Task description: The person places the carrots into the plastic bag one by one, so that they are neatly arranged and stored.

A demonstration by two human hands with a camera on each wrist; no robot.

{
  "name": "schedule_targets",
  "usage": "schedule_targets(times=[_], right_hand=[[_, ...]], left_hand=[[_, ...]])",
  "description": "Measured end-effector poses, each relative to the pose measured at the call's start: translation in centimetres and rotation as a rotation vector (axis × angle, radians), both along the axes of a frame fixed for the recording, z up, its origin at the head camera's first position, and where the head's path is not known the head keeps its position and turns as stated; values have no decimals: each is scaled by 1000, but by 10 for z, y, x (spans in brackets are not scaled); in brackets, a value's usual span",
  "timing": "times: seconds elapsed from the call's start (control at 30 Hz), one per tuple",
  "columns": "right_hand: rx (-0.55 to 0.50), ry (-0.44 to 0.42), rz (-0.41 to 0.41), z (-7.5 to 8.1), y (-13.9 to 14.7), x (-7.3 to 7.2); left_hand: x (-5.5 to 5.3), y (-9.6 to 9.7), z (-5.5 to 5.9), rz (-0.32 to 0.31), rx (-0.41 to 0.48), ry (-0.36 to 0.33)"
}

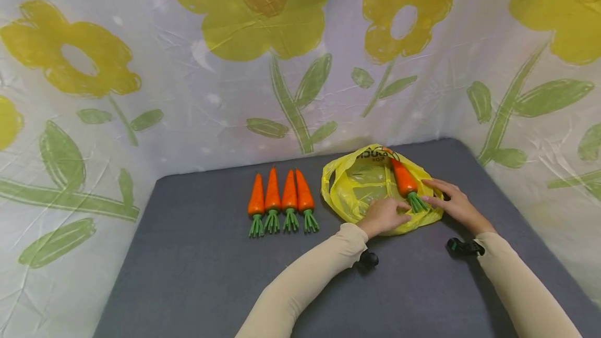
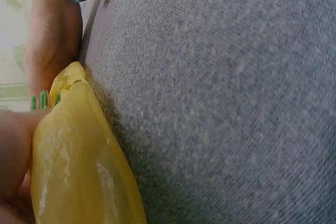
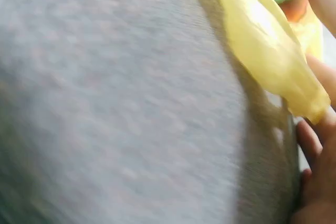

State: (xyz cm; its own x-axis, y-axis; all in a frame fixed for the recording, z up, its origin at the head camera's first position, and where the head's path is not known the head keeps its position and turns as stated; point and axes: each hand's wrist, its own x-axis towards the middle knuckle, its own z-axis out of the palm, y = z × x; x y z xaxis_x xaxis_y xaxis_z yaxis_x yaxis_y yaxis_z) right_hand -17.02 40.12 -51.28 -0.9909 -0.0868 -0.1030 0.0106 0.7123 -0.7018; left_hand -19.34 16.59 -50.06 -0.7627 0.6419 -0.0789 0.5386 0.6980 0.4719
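A yellow plastic bag lies on its side with its mouth facing me. Inside, at its right, rests an orange carrot, green stalks toward me. My left hand is at the bag's front rim, its fingers loosely bent near the stalks. In the left wrist view the bag partly hides that hand. My right hand touches the bag's right rim with fairly straight fingers, thumb near the stalks. The right wrist view shows the bag's edge draped against its fingers. Neither hand visibly grips the carrot.
Several more carrots lie side by side left of the bag, stalks toward me. Beneath everything is a dark grey tabletop. A flower-printed cloth hangs behind and at the sides. Black wrist devices sit under the sleeves.
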Motion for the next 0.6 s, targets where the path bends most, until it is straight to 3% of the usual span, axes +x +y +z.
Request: schedule_targets(times=[0.17,0.33,0.47,0.6], right_hand=[[-34,-6,85,4,4,1],[23,-39,106,7,4,6],[69,-32,111,4,2,4],[83,-21,105,0,1,4]], left_hand=[[2,2,-1,37,12,-17],[3,4,0,53,33,-49],[2,3,0,78,48,-36],[1,5,0,133,109,-72]])
